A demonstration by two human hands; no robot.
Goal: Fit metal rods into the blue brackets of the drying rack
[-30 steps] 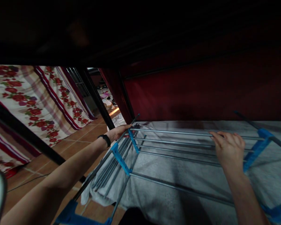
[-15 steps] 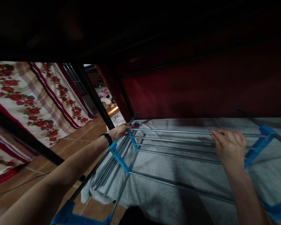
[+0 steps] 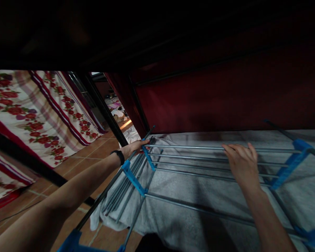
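Observation:
A partly assembled rack of grey metal rods and blue plastic connectors stands on a grey cloth. At its far left corner my left hand (image 3: 137, 146), with a dark band on the wrist, is closed around a blue connector (image 3: 148, 158) where the top rod enters. The top metal rod (image 3: 183, 147) runs right to another blue connector (image 3: 291, 164). My right hand (image 3: 240, 161) lies over this rod right of its middle, fingers curled on it; its thumb is hidden. Below run several parallel rods, and a nearer lone rod (image 3: 189, 206) joins a second left connector (image 3: 133, 177).
Loose metal rods (image 3: 126, 185) lie bundled on the grey cloth (image 3: 173, 224) at left. Dark posts (image 3: 105, 108) and a low dark surface overhead frame the space. A maroon panel (image 3: 225, 101) closes the back. Floral curtains (image 3: 39, 119) hang left above the tiled floor (image 3: 76, 168).
My right hand has slid left along the top rod, uncovering more of the right connector and lower rods. My left hand stays at the far left connector.

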